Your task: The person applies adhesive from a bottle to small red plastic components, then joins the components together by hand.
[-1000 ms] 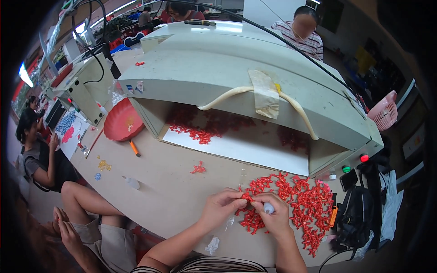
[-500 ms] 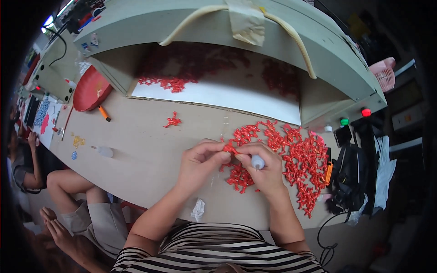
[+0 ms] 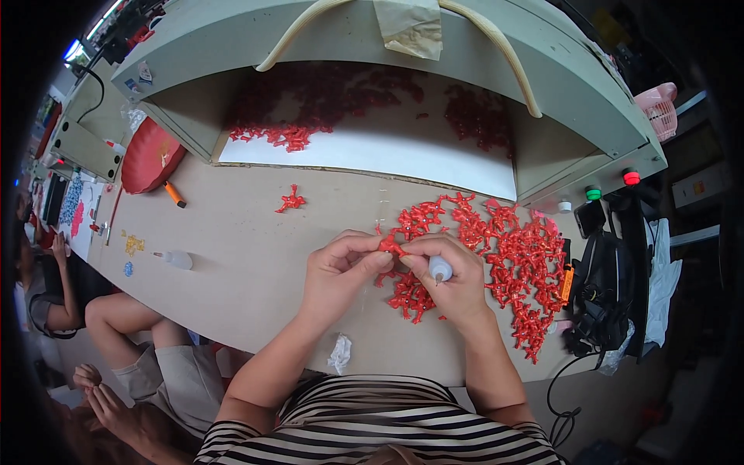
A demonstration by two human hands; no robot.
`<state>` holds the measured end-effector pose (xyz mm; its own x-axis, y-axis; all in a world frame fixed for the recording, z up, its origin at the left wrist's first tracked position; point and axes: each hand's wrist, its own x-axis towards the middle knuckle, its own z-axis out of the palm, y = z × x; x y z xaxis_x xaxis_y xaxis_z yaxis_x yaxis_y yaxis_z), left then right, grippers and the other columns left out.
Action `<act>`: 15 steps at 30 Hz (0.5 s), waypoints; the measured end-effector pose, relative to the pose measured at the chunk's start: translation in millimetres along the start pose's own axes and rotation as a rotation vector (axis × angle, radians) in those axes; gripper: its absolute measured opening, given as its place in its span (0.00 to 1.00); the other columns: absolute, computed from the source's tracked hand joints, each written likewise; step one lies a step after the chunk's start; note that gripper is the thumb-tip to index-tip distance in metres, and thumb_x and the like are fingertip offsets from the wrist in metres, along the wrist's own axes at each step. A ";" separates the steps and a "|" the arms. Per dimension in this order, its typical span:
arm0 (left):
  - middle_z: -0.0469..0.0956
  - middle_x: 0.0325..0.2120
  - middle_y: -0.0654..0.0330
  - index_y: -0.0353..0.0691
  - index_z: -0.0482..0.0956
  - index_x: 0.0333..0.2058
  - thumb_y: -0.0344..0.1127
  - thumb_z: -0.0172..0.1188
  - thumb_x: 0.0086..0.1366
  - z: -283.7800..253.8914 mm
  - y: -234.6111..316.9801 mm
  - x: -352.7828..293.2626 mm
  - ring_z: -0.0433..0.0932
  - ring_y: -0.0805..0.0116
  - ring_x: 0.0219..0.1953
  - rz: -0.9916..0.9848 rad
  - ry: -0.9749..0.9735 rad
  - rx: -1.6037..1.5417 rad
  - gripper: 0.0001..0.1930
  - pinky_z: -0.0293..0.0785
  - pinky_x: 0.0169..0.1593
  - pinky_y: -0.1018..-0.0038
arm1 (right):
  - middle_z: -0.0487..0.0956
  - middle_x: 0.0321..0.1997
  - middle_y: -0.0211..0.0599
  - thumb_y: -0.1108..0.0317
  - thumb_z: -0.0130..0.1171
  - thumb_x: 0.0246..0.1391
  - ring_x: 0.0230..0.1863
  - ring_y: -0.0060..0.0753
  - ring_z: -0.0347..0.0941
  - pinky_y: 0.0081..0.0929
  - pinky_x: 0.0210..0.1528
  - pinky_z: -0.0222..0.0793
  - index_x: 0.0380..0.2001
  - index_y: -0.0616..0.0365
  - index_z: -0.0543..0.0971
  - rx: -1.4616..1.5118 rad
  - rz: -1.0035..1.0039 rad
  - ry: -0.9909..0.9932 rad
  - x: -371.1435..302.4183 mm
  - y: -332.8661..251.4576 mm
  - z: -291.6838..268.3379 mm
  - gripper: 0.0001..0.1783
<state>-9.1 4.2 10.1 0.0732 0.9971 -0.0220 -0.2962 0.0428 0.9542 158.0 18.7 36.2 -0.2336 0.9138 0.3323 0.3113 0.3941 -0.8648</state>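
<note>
A small red plastic figure [image 3: 392, 246] is pinched between both my hands over the table. My left hand [image 3: 335, 277] is closed on its left side with thumb and forefinger. Thumb and forefinger of my right hand [image 3: 459, 293] grip its other side. That same hand also holds a small squeeze bottle [image 3: 440, 268] with a thin tip, which points down toward me. Under and beyond my fingers spreads a pile of similar red figures [image 3: 527, 267], reaching to the right. One red figure [image 3: 292, 200] lies apart on the left.
A grey-green hooded machine [image 3: 542, 85] stands behind, red pieces [image 3: 291, 138] inside on a white sheet [image 3: 364, 170]. Leftward are a red bowl [image 3: 147, 159], an orange-handled tool [image 3: 175, 194] and another squeeze bottle [image 3: 177, 259]. Crumpled tissue [image 3: 339, 353] lies nearby. A seated person's knees [image 3: 116, 318] are at left.
My view has shifted a little, so the machine sits slightly higher. Both hands still hold the red figure in about the same place, and more of it shows between my fingers.
</note>
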 end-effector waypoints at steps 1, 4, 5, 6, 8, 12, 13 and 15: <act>0.73 0.34 0.58 0.32 0.75 0.36 0.23 0.54 0.57 0.0 0.0 -0.3 0.76 0.69 0.34 0.003 0.001 0.001 0.08 0.77 0.39 0.75 | 0.78 0.30 0.35 0.74 0.62 0.42 0.31 0.28 0.73 0.22 0.35 0.68 0.28 0.61 0.77 -0.007 -0.001 -0.001 0.0 -0.7 -0.2 0.07; 0.73 0.34 0.58 0.32 0.75 0.36 0.23 0.54 0.57 0.9 -1.5 0.2 0.76 0.69 0.34 0.007 -0.009 -0.023 0.08 0.77 0.39 0.75 | 0.78 0.30 0.35 0.74 0.62 0.42 0.31 0.28 0.73 0.22 0.35 0.68 0.28 0.61 0.77 -0.009 -0.011 0.003 -1.0 2.2 0.1 0.07; 0.73 0.34 0.59 0.33 0.75 0.36 0.23 0.55 0.56 1.2 -0.6 0.0 0.75 0.72 0.34 0.007 0.000 -0.039 0.08 0.75 0.37 0.78 | 0.78 0.30 0.35 0.74 0.62 0.42 0.31 0.28 0.73 0.22 0.35 0.68 0.28 0.61 0.77 -0.010 -0.011 0.004 -0.6 1.4 0.0 0.07; 0.73 0.33 0.60 0.33 0.76 0.36 0.23 0.56 0.55 1.6 -0.1 -0.3 0.75 0.75 0.33 0.007 0.010 -0.056 0.08 0.73 0.36 0.81 | 0.78 0.30 0.35 0.74 0.62 0.42 0.31 0.28 0.73 0.22 0.35 0.68 0.28 0.61 0.77 -0.012 -0.016 0.002 0.0 0.3 0.2 0.07; 0.73 0.33 0.60 0.33 0.76 0.36 0.23 0.56 0.55 2.0 0.7 -0.4 0.75 0.75 0.33 0.006 0.007 -0.053 0.08 0.73 0.36 0.81 | 0.78 0.30 0.35 0.74 0.62 0.42 0.32 0.28 0.73 0.22 0.35 0.68 0.28 0.61 0.77 -0.015 -0.021 0.001 0.0 0.7 0.2 0.07; 0.72 0.34 0.60 0.33 0.76 0.36 0.22 0.56 0.55 2.2 -0.7 1.2 0.75 0.74 0.33 0.006 0.014 -0.049 0.08 0.73 0.36 0.81 | 0.78 0.30 0.35 0.74 0.62 0.42 0.31 0.28 0.73 0.22 0.35 0.68 0.28 0.61 0.77 -0.007 -0.030 0.005 0.7 3.3 0.2 0.07; 0.72 0.34 0.60 0.33 0.76 0.36 0.22 0.56 0.55 2.1 -0.8 2.2 0.75 0.74 0.33 0.005 0.014 -0.050 0.08 0.73 0.36 0.81 | 0.78 0.31 0.35 0.74 0.62 0.42 0.32 0.28 0.73 0.22 0.35 0.68 0.28 0.61 0.77 -0.011 -0.032 0.007 1.6 3.3 -0.1 0.07; 0.72 0.34 0.60 0.32 0.75 0.36 0.22 0.56 0.55 2.6 -0.5 3.3 0.75 0.74 0.33 0.010 0.007 -0.045 0.08 0.73 0.36 0.81 | 0.78 0.30 0.35 0.74 0.62 0.42 0.32 0.28 0.73 0.22 0.35 0.68 0.28 0.61 0.77 -0.010 -0.020 0.005 2.0 3.6 -0.8 0.07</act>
<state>-6.2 7.2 10.4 0.0631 0.9979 -0.0147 -0.3390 0.0353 0.9401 159.4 22.0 34.0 -0.2351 0.9063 0.3513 0.3154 0.4130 -0.8544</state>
